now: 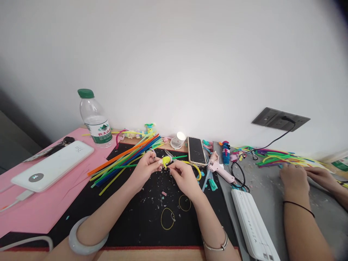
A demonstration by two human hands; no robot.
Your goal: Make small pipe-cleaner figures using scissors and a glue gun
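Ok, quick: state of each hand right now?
Left hand: closed, holding the yellow fuzzy piece.
Right hand: right at that piece; whether it grips can't be told.

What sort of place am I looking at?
Probably a craft workspace, judging by the bundled pipe cleaners, a pink glue gun and the black mat, which is littered with scraps.

Pale wall (174, 65); 1 gray socket panel (276, 119).
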